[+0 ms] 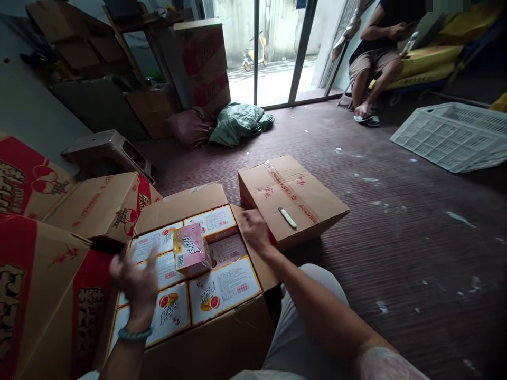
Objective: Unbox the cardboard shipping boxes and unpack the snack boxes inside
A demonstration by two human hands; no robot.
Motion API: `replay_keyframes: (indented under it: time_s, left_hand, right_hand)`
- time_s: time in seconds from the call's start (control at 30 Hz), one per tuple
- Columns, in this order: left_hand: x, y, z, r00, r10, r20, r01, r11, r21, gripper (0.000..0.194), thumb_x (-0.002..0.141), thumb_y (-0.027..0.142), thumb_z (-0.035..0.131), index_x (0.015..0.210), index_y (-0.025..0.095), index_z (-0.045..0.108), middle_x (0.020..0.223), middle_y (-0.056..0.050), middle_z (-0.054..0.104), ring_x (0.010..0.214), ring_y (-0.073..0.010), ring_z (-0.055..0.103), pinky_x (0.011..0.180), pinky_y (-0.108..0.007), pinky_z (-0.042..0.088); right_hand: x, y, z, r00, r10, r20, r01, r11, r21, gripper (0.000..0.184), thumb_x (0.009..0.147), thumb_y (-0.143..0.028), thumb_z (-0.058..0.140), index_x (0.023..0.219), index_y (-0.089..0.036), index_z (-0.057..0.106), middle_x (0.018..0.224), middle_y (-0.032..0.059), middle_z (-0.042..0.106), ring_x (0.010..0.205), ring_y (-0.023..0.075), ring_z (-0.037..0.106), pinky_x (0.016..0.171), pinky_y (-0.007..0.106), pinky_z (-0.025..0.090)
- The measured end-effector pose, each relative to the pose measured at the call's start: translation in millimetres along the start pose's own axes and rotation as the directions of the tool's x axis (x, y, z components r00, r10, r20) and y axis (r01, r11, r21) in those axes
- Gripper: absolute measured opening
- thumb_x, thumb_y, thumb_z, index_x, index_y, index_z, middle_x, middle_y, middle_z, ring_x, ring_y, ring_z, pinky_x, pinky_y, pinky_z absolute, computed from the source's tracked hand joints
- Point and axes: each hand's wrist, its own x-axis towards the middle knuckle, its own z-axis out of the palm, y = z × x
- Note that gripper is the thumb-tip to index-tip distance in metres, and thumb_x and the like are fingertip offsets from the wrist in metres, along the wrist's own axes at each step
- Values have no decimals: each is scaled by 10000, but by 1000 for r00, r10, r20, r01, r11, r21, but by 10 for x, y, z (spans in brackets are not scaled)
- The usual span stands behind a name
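Note:
An open cardboard carton (pixel 222 343) sits in front of me, packed with flat white and yellow product boxes (pixel 224 287). A small pink box (pixel 191 249) stands tilted on top of them, apart from both hands. My left hand (pixel 137 282) hovers over the carton's left side, fingers spread and blurred by motion, holding nothing. My right hand (pixel 255 232) rests on the carton's right flap, fingers curled over its edge, close to a sealed brown carton (pixel 291 198). A small cream utility knife (pixel 287 217) lies on that sealed carton.
Red-printed cartons (pixel 47 274) stack at my left. A plastic stool (pixel 109 150), bags (pixel 237 122) and more boxes lie behind. A white plastic crate (pixel 455 134) sits far right. Another person (pixel 376 53) sits by the glass door.

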Motion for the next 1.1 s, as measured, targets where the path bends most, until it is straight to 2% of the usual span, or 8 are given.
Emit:
replay_keyframes:
  time_s: [0.1, 0.2, 0.33, 0.5, 0.63, 0.8, 0.9, 1.1]
  left_hand:
    - [77, 825, 132, 962, 272, 41, -274, 957, 93, 833, 711, 777, 483, 1340, 230, 473, 1507, -163, 164, 1293, -437, 292, 1021, -547, 312]
    - [76, 1118, 365, 931, 197, 309, -272, 936, 223, 933, 619, 728, 637, 1355, 187, 446, 1509, -263, 67, 1252, -525, 284, 930, -637, 320]
    - [175, 817, 417, 921, -103, 375, -34, 939, 341, 912, 640, 641, 666, 1376, 180, 388, 1449, -313, 166, 1197, -512, 386, 857, -585, 392]
    - [231, 272, 20, 900, -68, 431, -21, 980, 199, 610, 671, 529, 686, 1160, 182, 581, 1031, -131, 571, 925, -293, 582, 797, -394, 460]
    - [-83, -155, -318, 970, 104, 220, -76, 988, -135, 560, 639, 419, 743, 1122, 170, 606, 1034, -87, 539, 941, -223, 570, 845, -328, 472]
    - [-713, -846, -397, 879, 409, 247, -247, 832, -497, 895, 628, 249, 722, 1424, 227, 314, 1308, -98, 434, 1228, -261, 449, 1064, -399, 371]
    - [-956, -1114, -194, 831, 457, 318, -279, 836, -473, 948, 589, 170, 704, 1440, 208, 289, 1379, -126, 381, 1327, -323, 334, 1136, -490, 265]
    - [-1007, -1201, 120, 891, 418, 177, -243, 769, -591, 1097, 525, 362, 849, 1425, 186, 247, 1354, -147, 372, 1301, -317, 371, 1117, -489, 317]
  right_hand:
    - [347, 629, -265, 932, 264, -248, -324, 913, -246, 273, 955, -249, 384, 1076, -152, 608, 1147, 133, 554, 1107, 221, 464, 959, 328, 356]
    - [430, 1088, -329, 841, 423, -338, -514, 821, -251, 340, 952, -332, 411, 1151, -108, 572, 1242, 204, 474, 1191, 314, 386, 955, 446, 344]
    - [319, 1362, -246, 795, 530, -295, -602, 750, -274, 279, 915, -286, 491, 1078, -88, 601, 1176, 205, 518, 1160, 317, 426, 934, 440, 356]
    - [289, 1318, -195, 821, 545, -173, -571, 769, -289, 304, 936, -237, 415, 1126, -67, 580, 1098, 215, 573, 1070, 288, 522, 852, 366, 396]
    - [203, 953, -176, 922, 387, -18, -376, 883, -281, 305, 947, -267, 410, 1190, -162, 562, 915, 115, 648, 850, 220, 607, 704, 280, 387]
    - [-301, 313, -99, 985, -91, 148, 116, 979, -169, 383, 976, -426, 333, 1245, -252, 541, 884, 49, 683, 754, 195, 617, 604, 255, 345]
    - [-681, -20, -19, 905, -296, 306, 364, 910, -197, 320, 965, -336, 377, 1197, -254, 581, 967, 45, 689, 800, 183, 619, 636, 255, 343]
    - [-1143, -664, 160, 591, -458, 664, 770, 566, -295, 225, 911, -147, 424, 1001, -216, 618, 888, 40, 657, 802, 160, 579, 730, 284, 291]
